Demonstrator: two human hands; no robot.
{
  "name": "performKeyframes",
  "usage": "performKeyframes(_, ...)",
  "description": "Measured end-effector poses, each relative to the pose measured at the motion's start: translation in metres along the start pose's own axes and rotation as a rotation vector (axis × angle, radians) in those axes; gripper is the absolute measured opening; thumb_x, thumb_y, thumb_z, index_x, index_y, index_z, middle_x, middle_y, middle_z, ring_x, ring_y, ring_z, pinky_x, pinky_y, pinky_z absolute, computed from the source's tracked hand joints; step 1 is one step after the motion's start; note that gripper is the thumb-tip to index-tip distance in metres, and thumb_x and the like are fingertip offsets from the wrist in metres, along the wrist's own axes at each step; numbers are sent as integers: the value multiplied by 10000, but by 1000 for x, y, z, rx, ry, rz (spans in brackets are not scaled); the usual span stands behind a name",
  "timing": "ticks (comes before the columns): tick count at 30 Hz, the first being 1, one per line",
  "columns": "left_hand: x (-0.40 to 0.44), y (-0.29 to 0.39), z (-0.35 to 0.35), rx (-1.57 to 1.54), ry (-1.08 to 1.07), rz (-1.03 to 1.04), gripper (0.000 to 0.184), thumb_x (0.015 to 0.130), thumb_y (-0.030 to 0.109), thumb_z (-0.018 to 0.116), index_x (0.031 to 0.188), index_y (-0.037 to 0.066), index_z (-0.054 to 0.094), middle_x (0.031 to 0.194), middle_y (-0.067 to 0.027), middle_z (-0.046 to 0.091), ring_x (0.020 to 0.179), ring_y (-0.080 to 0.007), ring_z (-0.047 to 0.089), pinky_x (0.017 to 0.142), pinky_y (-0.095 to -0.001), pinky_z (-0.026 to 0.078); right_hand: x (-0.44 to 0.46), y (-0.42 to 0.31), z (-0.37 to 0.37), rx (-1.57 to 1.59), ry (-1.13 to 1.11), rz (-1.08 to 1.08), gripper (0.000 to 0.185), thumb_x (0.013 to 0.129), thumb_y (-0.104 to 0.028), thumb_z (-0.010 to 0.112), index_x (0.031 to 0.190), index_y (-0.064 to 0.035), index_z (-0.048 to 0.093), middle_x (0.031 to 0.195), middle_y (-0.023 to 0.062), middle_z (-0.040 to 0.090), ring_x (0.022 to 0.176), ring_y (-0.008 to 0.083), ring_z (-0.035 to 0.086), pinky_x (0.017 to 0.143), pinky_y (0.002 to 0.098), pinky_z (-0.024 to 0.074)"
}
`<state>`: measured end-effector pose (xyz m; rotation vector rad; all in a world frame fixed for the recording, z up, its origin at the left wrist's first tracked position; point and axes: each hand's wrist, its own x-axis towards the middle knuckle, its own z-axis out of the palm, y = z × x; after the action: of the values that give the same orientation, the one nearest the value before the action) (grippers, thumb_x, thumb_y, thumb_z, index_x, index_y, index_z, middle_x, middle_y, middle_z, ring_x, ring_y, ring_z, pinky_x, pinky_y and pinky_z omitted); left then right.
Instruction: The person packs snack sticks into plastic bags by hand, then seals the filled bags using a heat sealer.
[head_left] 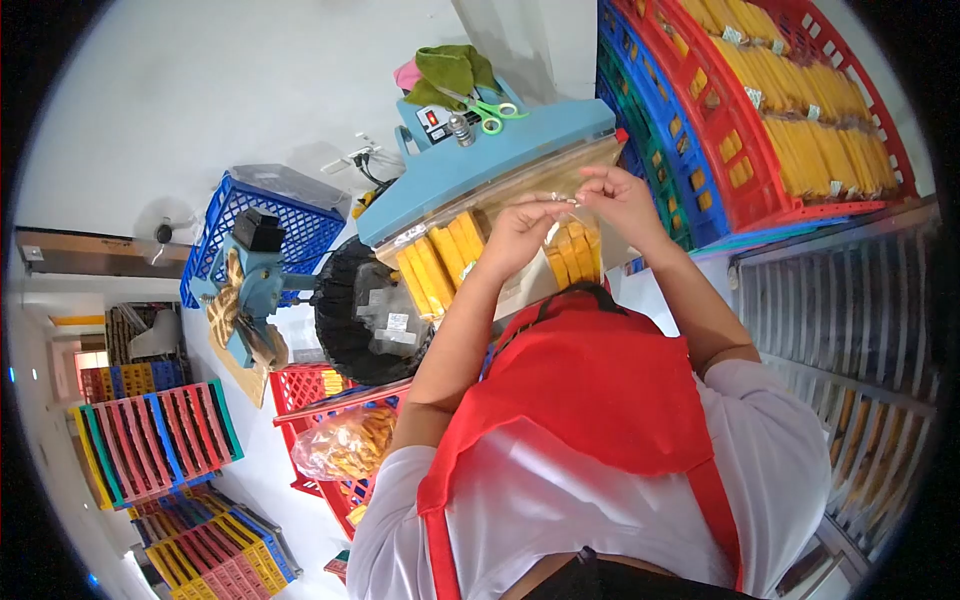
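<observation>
In the head view, my left hand [522, 232] and my right hand [622, 203] meet over the front of a light blue bag sealer [480, 165]. Fingers of both hands pinch the top edge of a clear plastic bag [573, 252], which hangs below them with yellow strips inside. To the left of my left hand, more filled bags of yellow strips [440, 262] lean side by side against the sealer's front. My left forearm passes close to these bags. Exactly how the fingertips grip the bag's edge is too small to make out.
Green-handled scissors [492, 115] and a green cloth [452, 75] lie on the sealer. Stacked crates with a red crate [735, 150] of filled bags stand at right. A black-lined container [350, 310], a blue basket [265, 215] and a red crate [300, 400] are at left.
</observation>
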<state>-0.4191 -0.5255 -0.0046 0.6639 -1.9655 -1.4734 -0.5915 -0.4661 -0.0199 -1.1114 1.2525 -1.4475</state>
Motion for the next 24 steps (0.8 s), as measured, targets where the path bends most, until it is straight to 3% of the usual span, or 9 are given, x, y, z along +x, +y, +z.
performKeyframes(2, 1, 2, 0, -14, -70, 87, 218, 781, 68, 557, 990, 19, 597, 859, -20, 593, 783, -91, 521, 727, -217, 410, 0, 9, 1, 21, 13, 11, 278, 752, -13, 570, 1025, 0, 519, 760, 16, 577, 686, 54, 523, 625, 169, 406)
performKeyframes(4, 0, 5, 1, 3, -111, -167, 214, 789, 69, 544, 990, 20, 599, 850, -21, 599, 809, -90, 522, 755, -220, 403, 0, 12, 4, 55, 38, 11, 254, 758, -22, 567, 1008, 1, 529, 746, 6, 570, 679, 52, 518, 620, 164, 402)
performKeyframes(5, 0, 4, 3, 2, -107, -169, 214, 789, 69, 544, 990, 20, 599, 850, -21, 599, 809, -90, 522, 755, -220, 403, 0, 13, 5, 93, 67, 13, 231, 764, -31, 564, 991, 2, 540, 733, -5, 563, 673, 49, 512, 615, 160, 397)
performKeyframes(9, 0, -3, 1, -26, 100, -206, 200, 793, 70, 543, 977, 34, 612, 819, 24, 589, 723, -40, 489, 664, -173, 394, 2, 10, -3, -87, 161, -8, 173, 773, -61, 563, 934, 3, 571, 785, 7, 553, 715, 60, 506, 646, 182, 401)
performKeyframes(11, 2, -7, -2, -44, 145, -261, 197, 793, 67, 542, 974, 42, 615, 814, 40, 584, 696, -25, 475, 631, -156, 386, -1, 5, -5, -290, -89, -102, 163, 766, -143, 582, 831, 5, 602, 864, 52, 571, 788, 104, 526, 671, 224, 409)
performKeyframes(13, 3, -12, -3, -70, 138, -296, 201, 797, 50, 531, 983, 16, 601, 920, -40, 620, 828, -64, 527, 750, -196, 414, -1, 21, 4, -278, -91, -187, 160, 766, -148, 578, 797, 7, 601, 874, 62, 564, 800, 122, 526, 683, 241, 411)
performKeyframes(15, 5, -14, -2, -101, 136, -274, 202, 797, 46, 529, 983, 16, 601, 917, -40, 620, 824, -63, 526, 749, -195, 414, 2, 26, 9, -268, -94, -277, 164, 767, -152, 575, 764, 10, 600, 884, 71, 558, 812, 140, 526, 694, 259, 412)
performKeyframes(20, 11, -14, -1, -145, 147, -298, 202, 795, 40, 524, 979, 11, 602, 909, -38, 618, 814, -63, 525, 745, -196, 416, -2, 20, 24, 349, -25, 165, 109, 771, -90, 549, 788, 7, 595, 789, 35, 576, 714, 89, 529, 633, 209, 411)
performKeyframes(24, 19, -19, 2, -135, 89, -296, 215, 792, 37, 526, 994, 8, 594, 892, -23, 609, 785, -53, 517, 714, -187, 416, -4, 27, 20, 342, 40, 201, 75, 765, -69, 549, 765, -2, 582, 718, 15, 564, 648, 63, 510, 588, 185, 396)
